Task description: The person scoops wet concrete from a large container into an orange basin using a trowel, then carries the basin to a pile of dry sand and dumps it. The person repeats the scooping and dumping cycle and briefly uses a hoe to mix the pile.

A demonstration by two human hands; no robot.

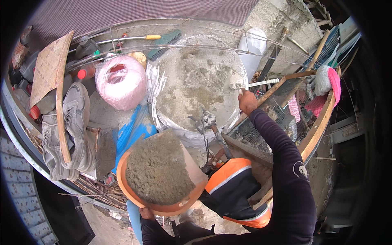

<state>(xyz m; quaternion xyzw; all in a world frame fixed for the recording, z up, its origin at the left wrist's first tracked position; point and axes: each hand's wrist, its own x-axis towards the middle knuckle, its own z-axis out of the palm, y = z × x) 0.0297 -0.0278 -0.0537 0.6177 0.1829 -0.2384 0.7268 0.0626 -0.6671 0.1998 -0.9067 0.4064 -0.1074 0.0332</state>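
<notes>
My left hand [147, 213] grips the near rim of an orange plastic basin [121, 173], which holds grey mortar [157, 171] and is cut straight along one side. Farther off, my right arm reaches forward. My right hand [248, 102] is closed around the handle of a small tool with a pale, mortar-smeared end [235, 83], perhaps a trowel; its full shape is unclear. That end is over the right side of a wide round container with a white plastic lining [152, 87], filled with damp grey-brown mix [196, 77].
A metal pipe fitting with dark levers [208, 119] stands before the container. Left are a pink twine roll [121, 83], grey shoes [75, 122] and a woven board [51, 67]. Wire mesh [286, 116] in a wooden frame lies right. An orange-and-black bag [232, 190] sits near me.
</notes>
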